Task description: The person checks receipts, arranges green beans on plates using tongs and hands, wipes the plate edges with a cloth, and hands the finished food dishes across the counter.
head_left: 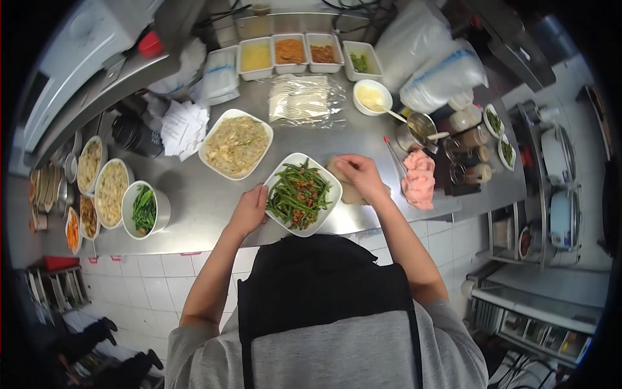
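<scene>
A white square bowl (334,196) of green beans (298,194) with reddish-brown minced bits stands near the counter's front edge. My left hand (253,209) grips its left rim, fingers mostly hidden beneath the edge. On the other side, my right hand (363,176) pinches a folded brown cloth (354,192) close against the right rim. The cloth partly lies on the steel counter. Just behind and to the left sits a larger white bowl (206,159) of pale noodle-like food.
Several filled bowls, including leafy greens (144,211), line the left. Behind are wrapped pale strips (299,99) and topping tubs (289,53). A pink cloth (418,181), steel pot (414,133) and sauce bottles (468,139) stand to the right.
</scene>
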Tool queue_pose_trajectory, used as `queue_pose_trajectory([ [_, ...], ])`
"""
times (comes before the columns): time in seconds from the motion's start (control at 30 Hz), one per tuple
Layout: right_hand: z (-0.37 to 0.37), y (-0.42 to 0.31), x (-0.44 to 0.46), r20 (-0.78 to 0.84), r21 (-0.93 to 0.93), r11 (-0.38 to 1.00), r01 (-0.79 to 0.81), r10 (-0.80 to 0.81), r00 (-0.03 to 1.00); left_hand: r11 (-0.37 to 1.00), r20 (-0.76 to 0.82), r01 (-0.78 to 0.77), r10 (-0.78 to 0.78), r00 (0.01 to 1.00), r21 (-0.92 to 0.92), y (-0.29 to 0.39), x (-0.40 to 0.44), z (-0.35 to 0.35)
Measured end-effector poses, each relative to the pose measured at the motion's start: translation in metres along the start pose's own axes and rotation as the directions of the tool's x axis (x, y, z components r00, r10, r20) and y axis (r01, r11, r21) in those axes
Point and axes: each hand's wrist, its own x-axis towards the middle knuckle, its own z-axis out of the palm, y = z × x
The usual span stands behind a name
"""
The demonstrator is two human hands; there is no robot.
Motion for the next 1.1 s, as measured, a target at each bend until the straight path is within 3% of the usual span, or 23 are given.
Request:
queue_pose_trajectory([
  [0.2, 0.022, -0.038, 0.042, 0.293, -0.086, 0.977, -0.197, 0.214, 0.932, 0.999, -0.023, -0.013, 0.014, 1.0, 0.038, 0.007, -0.004, -0.001],
  [0.33, 0.032, -0.033, 0.051, 0.348, -0.194, 0.977, 0.089, -0.017, 0.937, 0.998, -0.025, -0.024, 0.026, 0.999, 0.062, 0.003, -0.004, -0.001],
  [0.43, 0.041, -0.052, 0.048, 0.421, -0.521, 0.674, 0.524, -0.331, 0.845, 0.988, -0.076, -0.113, 0.122, 0.99, 0.105, -0.008, -0.001, 0.004],
  [0.53, 0.031, -0.059, 0.062, 0.341, -0.505, 0.785, 0.359, -0.201, 0.919, 0.979, -0.14, -0.157, 0.175, 0.975, 0.132, -0.013, -0.003, 0.006],
  [0.57, 0.024, -0.06, 0.071, 0.226, -0.485, 0.841, 0.24, -0.145, 0.963, 0.979, -0.165, -0.152, 0.174, 0.971, 0.133, -0.011, -0.005, 0.005],
  [0.67, 0.012, -0.06, 0.105, 0.029, -0.313, 0.926, 0.211, -0.213, 0.977, 0.998, -0.168, -0.044, 0.051, 0.984, 0.042, -0.005, -0.011, 0.004],
  [0.7, 0.015, -0.057, 0.111, -0.004, -0.406, 0.879, 0.251, -0.276, 0.961, 1.0, -0.159, -0.015, 0.018, 0.987, 0.019, -0.001, -0.012, 0.003],
  [0.73, 0.023, -0.049, 0.112, 0.068, -0.499, 0.748, 0.438, -0.47, 0.88, 1.0, -0.15, 0.014, -0.014, 0.989, -0.003, 0.005, -0.013, 0.003],
  [0.8, 0.041, -0.03, 0.11, 0.267, -0.606, 0.351, 0.714, -0.756, 0.598, 1.0, -0.171, 0.011, -0.01, 0.985, 0.002, 0.006, -0.011, 0.003],
  [0.83, 0.047, -0.036, 0.101, 0.32, -0.627, 0.231, 0.744, -0.794, 0.517, 0.999, -0.202, -0.021, 0.026, 0.979, 0.029, 0.003, -0.01, 0.004],
  [0.93, 0.025, -0.032, 0.104, 0.447, -0.455, 0.643, 0.616, -0.434, 0.782, 1.0, -0.23, 0.01, -0.004, 0.973, 0.024, 0.001, -0.011, 0.005],
  [0.97, 0.021, -0.039, 0.102, 0.347, -0.504, 0.74, 0.446, -0.3, 0.889, 0.999, -0.225, 0.044, -0.04, 0.974, 0.01, 0.002, -0.013, 0.004],
  [1.07, 0.018, -0.07, 0.113, 0.138, -0.49, 0.846, 0.211, -0.164, 0.977, 0.997, -0.232, 0.064, -0.053, 0.971, 0.04, 0.004, -0.014, 0.002],
  [1.1, 0.023, -0.069, 0.117, 0.206, -0.455, 0.735, 0.503, -0.463, 0.862, 0.996, -0.262, 0.027, -0.005, 0.965, 0.08, -0.001, -0.013, 0.004],
])
